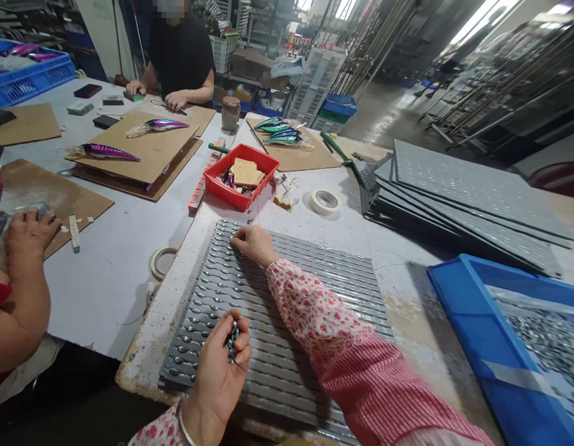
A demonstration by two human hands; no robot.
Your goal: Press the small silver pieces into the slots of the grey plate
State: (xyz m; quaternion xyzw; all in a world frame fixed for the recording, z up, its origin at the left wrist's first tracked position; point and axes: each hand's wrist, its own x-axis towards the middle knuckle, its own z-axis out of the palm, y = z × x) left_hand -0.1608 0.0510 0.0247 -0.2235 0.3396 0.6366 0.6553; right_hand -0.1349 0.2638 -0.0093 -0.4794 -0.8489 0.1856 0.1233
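Note:
My left hand is cupped, palm up, with its fingers curled round a handful of small shiny metal pieces. It hovers over the near left part of a grey ridged board. Along the board's left side lie rows of silvery, drop-shaped pieces in the grooves. Near the far left corner, my right hand touches the board with thumb and fingertips pinched together. Whatever is between those fingertips is too small to make out.
To the right are a blue bin of small metal pieces and a stack of grey boards. Beyond the board stand a red tray and a tape roll. Co-workers sit at left and across, near fishing lures.

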